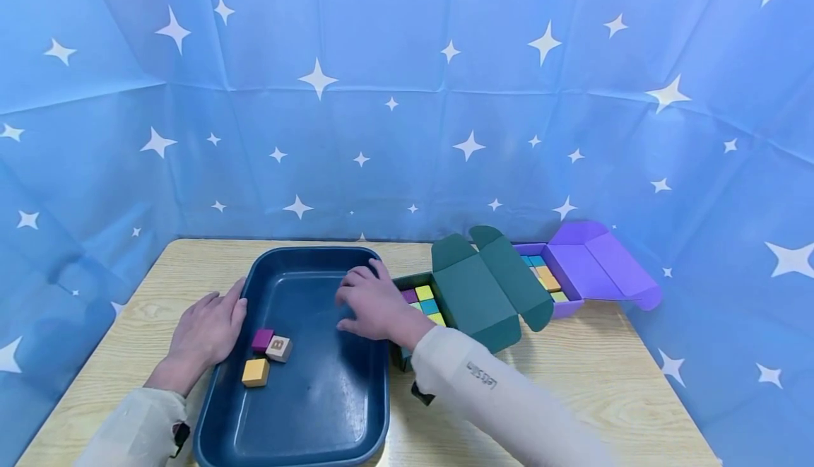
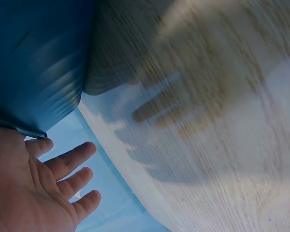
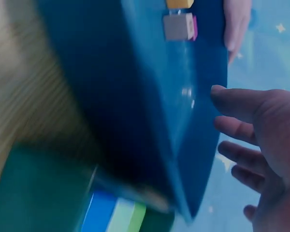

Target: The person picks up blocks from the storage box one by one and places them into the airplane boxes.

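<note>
A dark blue tray (image 1: 311, 417) lies on the table with three cubes toward its left side: a magenta cube (image 1: 262, 340), a pale wooden cube marked B (image 1: 279, 349) and a yellow-orange cube (image 1: 256, 373). My left hand (image 1: 206, 329) rests against the tray's left rim, and its fingers look extended in the left wrist view. Over the tray's right side hovers my right hand (image 1: 372, 304), with fingers spread and slightly bent and nothing held. In the right wrist view the pale cube (image 3: 178, 26) is apart from that hand.
Right of the tray stands a green box (image 1: 477, 294), lid folded back, holding several coloured cubes (image 1: 429, 306); my right forearm passes in front of it. Behind it to the right, an open purple box (image 1: 575, 304) holds more cubes (image 1: 545, 276). A starry blue curtain (image 1: 394, 135) surrounds the table.
</note>
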